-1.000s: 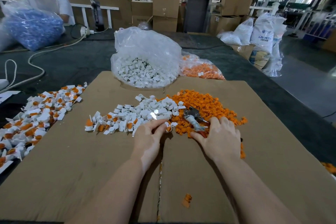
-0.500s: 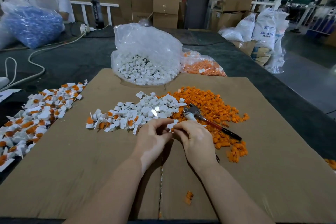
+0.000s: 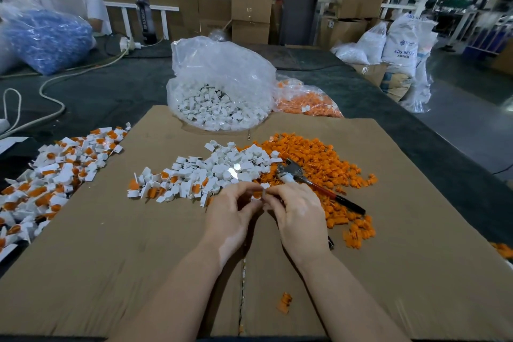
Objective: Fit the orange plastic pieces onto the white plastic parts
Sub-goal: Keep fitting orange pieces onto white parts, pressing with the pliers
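You sit at a big dark table (image 3: 116, 91) with a flat sheet of brown cardboard (image 3: 111, 258) on it. At the far edge of the cardboard stands a clear bag of white parts (image 3: 219, 91), and just to its right lies a smaller bag of orange pieces (image 3: 305, 103).

Off the left side of the cardboard is a long heap of finished parts (image 3: 55, 175), white with orange in them. In the middle lies a pile of loose white parts (image 3: 211, 172). Touching it on the right is a pile of orange pieces (image 3: 319, 169). A metal tool with a dark handle (image 3: 313, 186) rests on the orange pile.

Your left hand (image 3: 233, 214) and your right hand (image 3: 299, 214) meet at the near edge of the piles. Both have curled fingers, and together they pinch one small white part (image 3: 256, 197) with a bit of orange showing in it.

One lone orange piece (image 3: 284, 303) lies near you, between your arms.
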Tool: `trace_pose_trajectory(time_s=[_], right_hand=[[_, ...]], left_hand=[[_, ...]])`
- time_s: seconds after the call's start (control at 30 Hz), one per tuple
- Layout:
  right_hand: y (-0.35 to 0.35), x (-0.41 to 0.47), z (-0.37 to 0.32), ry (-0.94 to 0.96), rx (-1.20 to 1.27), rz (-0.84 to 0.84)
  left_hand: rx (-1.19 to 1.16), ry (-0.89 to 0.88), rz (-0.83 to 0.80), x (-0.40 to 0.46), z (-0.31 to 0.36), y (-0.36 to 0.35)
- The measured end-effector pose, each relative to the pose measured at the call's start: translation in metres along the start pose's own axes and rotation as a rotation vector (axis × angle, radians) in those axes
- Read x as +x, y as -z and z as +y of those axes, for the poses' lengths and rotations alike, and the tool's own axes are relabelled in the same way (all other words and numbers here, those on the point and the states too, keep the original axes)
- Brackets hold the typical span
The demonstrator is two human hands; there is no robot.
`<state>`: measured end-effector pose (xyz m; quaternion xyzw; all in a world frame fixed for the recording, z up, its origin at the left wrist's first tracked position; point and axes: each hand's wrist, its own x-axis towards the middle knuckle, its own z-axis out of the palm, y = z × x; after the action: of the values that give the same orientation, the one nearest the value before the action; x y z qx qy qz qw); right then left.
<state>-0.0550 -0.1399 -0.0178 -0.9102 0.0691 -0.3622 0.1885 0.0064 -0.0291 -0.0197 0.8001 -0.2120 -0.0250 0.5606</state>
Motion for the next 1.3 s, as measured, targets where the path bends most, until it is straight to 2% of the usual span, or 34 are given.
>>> trace_pose_trajectory(time_s=[0.1,0.2,0.4,0.57,0.7,0.97,1.13,1.3], right_hand=[[-0.002,-0.001,0.001,-0.06,-0.149,0.015],[-0.004,-0.001,0.001,-0.113,-0.296,0.049],[-0.008,-0.002,0.003,-0.147,-0.378,0.093],[-0.008,-0.003,0.003,-0.084,-0.371,0.092],[-0.01,-0.003,0.004,0.006,-0.342,0.076],[-0.01,-0.003,0.003,0.045,-0.373,0.002],[-0.009,-0.003,0.001,0.055,-0.355,0.014],[-0.009,-0.003,0.002,0.067,-0.352,0.024]], left_hand=[[-0.057,0.032,0.094,0.001,-0.002,0.0],[-0.019,0.045,0.195,0.003,-0.003,0.0],[0.056,0.081,0.335,0.004,-0.004,0.003],[0.172,0.182,0.323,0.006,-0.005,0.001],[0.258,0.19,0.31,0.006,-0.004,-0.002],[0.472,-0.015,0.227,0.003,-0.006,-0.003],[0.661,-0.206,0.097,0.0,-0.005,-0.007],[0.721,-0.237,0.079,-0.002,-0.007,-0.011]])
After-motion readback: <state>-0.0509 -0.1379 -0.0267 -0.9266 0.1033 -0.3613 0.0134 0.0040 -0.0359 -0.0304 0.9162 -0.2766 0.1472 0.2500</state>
